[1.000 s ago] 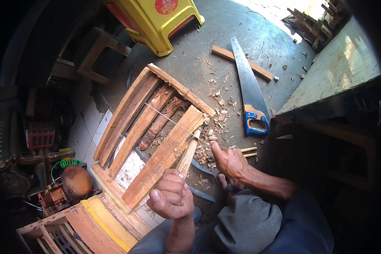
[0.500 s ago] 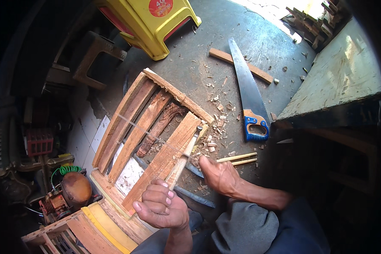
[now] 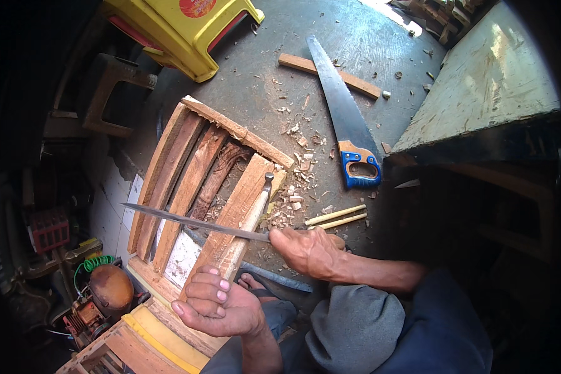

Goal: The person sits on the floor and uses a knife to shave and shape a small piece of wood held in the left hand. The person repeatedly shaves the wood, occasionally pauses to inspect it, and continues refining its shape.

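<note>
My right hand (image 3: 305, 250) is closed on the handle of a file-like tool (image 3: 193, 221), long, grey and tapering. The handle is hidden in my fist. The blade lies across the pale wooden strip (image 3: 246, 224) and reaches left over the curved slats of a wooden frame (image 3: 193, 162). My left hand (image 3: 221, 305) has its fingers curled round the strip's near end, thumb out to the side. By the strip's far end is a dark metal rod with a round head (image 3: 268, 179). One slat in the frame is carved (image 3: 218, 177).
A handsaw (image 3: 349, 112) rests over a wooden bar (image 3: 293, 61) on the floor. Wood shavings (image 3: 299, 165) and two pale sticks (image 3: 336, 215) lie nearby. Around stand a yellow stool (image 3: 187, 37), a whitish-topped bench (image 3: 480, 87) and a red compressor (image 3: 84, 321).
My right hand has pushed the grey tool leftward, and its tip now reaches past the frame's left edge. The tool's tilt is flatter. The whole view has shifted slightly.
</note>
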### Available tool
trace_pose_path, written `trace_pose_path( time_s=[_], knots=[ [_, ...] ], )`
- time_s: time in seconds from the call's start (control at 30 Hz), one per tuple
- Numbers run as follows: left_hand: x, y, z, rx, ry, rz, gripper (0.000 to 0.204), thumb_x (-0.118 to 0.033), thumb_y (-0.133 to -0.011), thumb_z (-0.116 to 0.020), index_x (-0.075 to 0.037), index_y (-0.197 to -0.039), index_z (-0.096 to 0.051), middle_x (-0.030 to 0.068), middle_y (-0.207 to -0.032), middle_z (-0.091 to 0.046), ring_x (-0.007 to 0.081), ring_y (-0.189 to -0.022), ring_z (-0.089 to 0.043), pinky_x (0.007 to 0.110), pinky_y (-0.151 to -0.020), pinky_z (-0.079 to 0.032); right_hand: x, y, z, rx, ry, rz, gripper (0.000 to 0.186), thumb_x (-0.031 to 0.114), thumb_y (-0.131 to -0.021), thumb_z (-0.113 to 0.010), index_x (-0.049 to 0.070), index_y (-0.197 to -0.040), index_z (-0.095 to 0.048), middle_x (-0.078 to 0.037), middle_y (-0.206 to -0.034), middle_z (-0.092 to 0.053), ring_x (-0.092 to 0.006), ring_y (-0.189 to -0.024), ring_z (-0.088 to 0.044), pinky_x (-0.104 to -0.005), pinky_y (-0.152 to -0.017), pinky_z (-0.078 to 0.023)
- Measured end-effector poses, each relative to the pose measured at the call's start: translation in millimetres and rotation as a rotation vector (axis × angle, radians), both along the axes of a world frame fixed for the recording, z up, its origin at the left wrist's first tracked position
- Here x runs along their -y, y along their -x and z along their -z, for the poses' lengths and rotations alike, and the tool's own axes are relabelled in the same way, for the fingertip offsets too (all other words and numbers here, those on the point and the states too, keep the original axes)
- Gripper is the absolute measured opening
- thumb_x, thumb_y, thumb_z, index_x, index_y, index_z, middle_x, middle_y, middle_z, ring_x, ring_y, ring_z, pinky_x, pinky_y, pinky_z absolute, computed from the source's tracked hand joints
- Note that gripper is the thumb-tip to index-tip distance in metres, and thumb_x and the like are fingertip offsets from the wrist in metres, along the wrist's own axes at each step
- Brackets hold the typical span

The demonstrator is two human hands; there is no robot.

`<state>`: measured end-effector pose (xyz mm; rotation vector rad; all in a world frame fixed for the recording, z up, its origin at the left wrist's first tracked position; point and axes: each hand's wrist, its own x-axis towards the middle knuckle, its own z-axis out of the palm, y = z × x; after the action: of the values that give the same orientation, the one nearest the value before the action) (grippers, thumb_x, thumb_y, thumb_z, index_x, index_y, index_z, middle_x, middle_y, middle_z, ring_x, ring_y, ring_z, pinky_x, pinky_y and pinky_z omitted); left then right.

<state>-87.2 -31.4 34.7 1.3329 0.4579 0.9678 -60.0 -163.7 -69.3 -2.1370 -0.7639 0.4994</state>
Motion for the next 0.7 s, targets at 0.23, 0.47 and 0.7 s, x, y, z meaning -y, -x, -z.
trace_pose_path(
  time_s=[0.23, 0.47, 0.7],
  knots=[
    [13.9, -14.5, -1.6, 0.045, -0.065, 0.034, 0.053, -0.032, -0.111, -0.024, -0.019, -0.059, -0.029, -0.0025, -0.055, -0.031, 0.0129, -0.060, -0.042, 0.036, -0.083, -0.046, 4.4, -10.5, -12.3, 0.008, -0.077, 0.047, 0.018, 0.011, -0.095, -0.048, 0.006, -0.110, -0.039, -0.028, -0.073, -0.066, -0.0494, -0.068, -0.068, -0.0581, -0.057, -0.053],
    [19.9, -5.8, -3.5, -0.031, -0.102, 0.006, 0.052, -0.035, -0.113, -0.022, -0.019, -0.064, -0.030, -0.0020, -0.061, -0.034, 0.0131, -0.065, -0.042, 0.032, -0.079, -0.044, 3.3, 0.8, -23.8, -0.035, -0.035, 0.065, 0.020, 0.007, -0.091, -0.052, 0.005, -0.108, -0.041, -0.029, -0.082, -0.066, -0.0458, -0.065, -0.068, -0.0554, -0.053, -0.053],
    [31.3, -8.2, -2.9, 0.006, 0.007, -0.062, 0.051, -0.037, -0.113, -0.022, -0.016, -0.068, -0.033, 0.0008, -0.067, -0.039, 0.0141, -0.067, -0.043, 0.027, -0.072, -0.043, 4.5, -6.1, -30.8, -0.038, -0.027, 0.022, 0.020, 0.008, -0.093, -0.051, 0.005, -0.110, -0.042, -0.028, -0.088, -0.067, -0.0474, -0.070, -0.069, -0.0565, -0.055, -0.053]
  ],
)
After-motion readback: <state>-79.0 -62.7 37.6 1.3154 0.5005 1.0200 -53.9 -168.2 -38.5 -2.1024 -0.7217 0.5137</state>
